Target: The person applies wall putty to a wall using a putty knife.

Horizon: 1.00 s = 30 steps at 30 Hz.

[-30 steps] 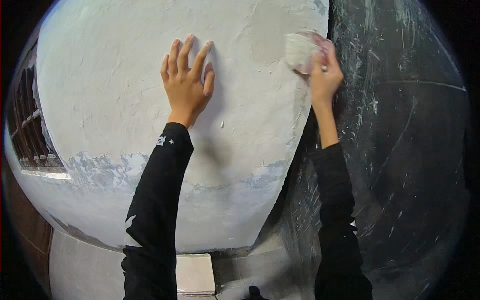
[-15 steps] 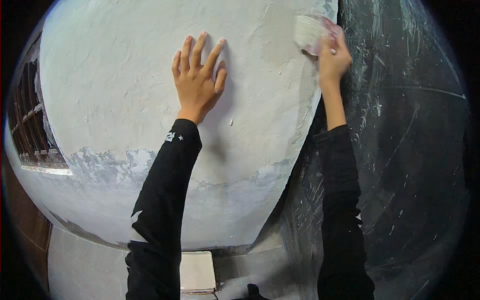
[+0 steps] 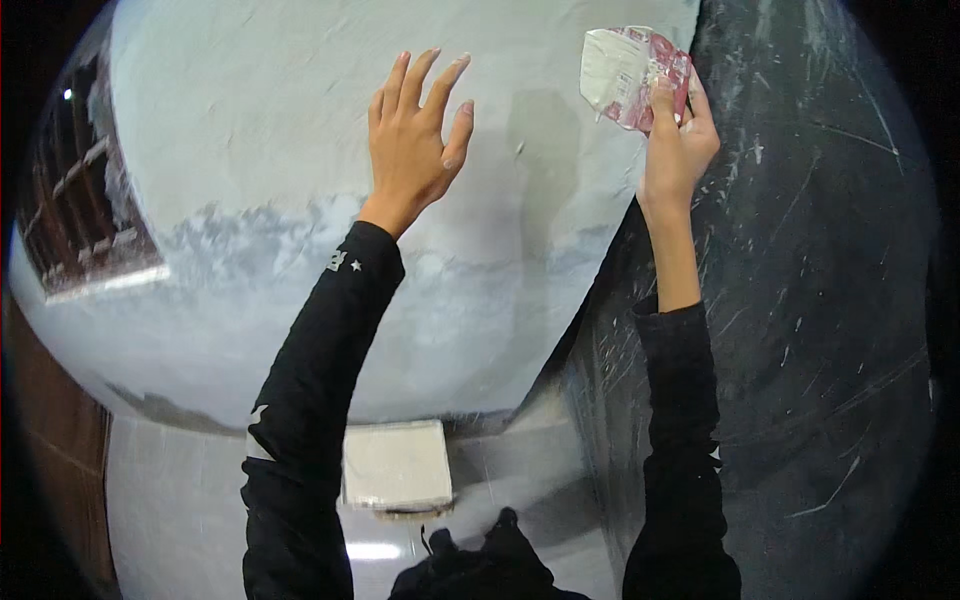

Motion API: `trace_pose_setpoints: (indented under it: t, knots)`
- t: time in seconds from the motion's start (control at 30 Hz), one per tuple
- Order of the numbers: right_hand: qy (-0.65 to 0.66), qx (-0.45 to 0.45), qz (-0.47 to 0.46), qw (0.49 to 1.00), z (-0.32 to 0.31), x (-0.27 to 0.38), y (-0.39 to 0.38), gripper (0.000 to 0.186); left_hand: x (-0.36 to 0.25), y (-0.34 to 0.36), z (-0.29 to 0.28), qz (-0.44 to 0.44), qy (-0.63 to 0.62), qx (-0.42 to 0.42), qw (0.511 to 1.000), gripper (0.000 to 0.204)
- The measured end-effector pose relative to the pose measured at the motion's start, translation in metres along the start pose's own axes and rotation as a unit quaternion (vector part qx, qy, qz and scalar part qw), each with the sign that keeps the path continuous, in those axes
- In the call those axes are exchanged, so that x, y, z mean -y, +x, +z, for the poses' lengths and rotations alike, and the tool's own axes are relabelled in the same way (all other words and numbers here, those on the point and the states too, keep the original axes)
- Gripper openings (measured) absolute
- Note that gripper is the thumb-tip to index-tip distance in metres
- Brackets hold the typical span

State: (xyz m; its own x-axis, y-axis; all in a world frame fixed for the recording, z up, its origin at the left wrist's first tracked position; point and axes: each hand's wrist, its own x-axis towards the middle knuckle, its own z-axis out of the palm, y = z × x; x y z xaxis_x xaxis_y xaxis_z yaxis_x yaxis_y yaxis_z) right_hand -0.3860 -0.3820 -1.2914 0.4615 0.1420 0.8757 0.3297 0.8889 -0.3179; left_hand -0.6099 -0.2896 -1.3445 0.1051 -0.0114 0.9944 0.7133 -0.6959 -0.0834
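My left hand [image 3: 415, 150], fingers spread and slightly bent, is over the white plastered wall [image 3: 260, 120]; whether the fingertips touch it I cannot tell. My right hand [image 3: 680, 150] grips a flat red-and-white scraper [image 3: 615, 75], smeared with pale plaster, at the wall's right edge. A patchy grey-blue band runs across the wall below both hands.
A dark, scuffed surface [image 3: 800, 300] runs down the right side. At the left are a barred window [image 3: 80, 180] and a brown surface [image 3: 55, 420]. On the grey floor [image 3: 170, 500] below sits a cream rectangular block or box [image 3: 395, 460].
The view has tilted down, bringing more floor into the picture. My left hand has shifted right, fingers more bent. The scraper, blurred earlier, now shows its face clearly in my right hand.
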Motion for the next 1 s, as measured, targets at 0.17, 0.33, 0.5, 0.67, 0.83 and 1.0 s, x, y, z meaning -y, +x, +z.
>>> trace_pose_setpoints:
  t: [0.17, 0.33, 0.5, 0.67, 0.83, 1.0]
  knots:
    - [0.013, 0.055, 0.129, 0.990, 0.013, 0.023, -0.081, 0.036, 0.008, -0.066, -0.088, -0.058, 0.014, 0.071, 0.996, 0.046]
    - [0.071, 0.117, 0.243, 0.960, 0.023, 0.034, -0.162, 0.038, 0.003, -0.138, -0.172, -0.115, 0.048, 0.134, 0.983, 0.045]
    - [0.065, 0.156, 0.311, 0.935, 0.043, 0.043, -0.257, 0.035, 0.007, -0.208, -0.247, -0.160, 0.074, 0.198, 0.964, 0.045]
    - [-0.026, 0.215, 0.327, 0.920, 0.046, 0.036, -0.351, 0.030, 0.018, -0.277, -0.292, -0.221, 0.073, 0.257, 0.938, 0.045]
    - [-0.084, 0.245, 0.410, 0.874, 0.043, 0.042, -0.443, 0.030, 0.042, -0.350, -0.321, -0.299, 0.025, 0.324, 0.897, 0.044]
    - [-0.222, 0.310, 0.439, 0.813, 0.031, 0.041, -0.552, 0.029, 0.062, -0.452, -0.348, -0.354, -0.030, 0.392, 0.848, 0.046]
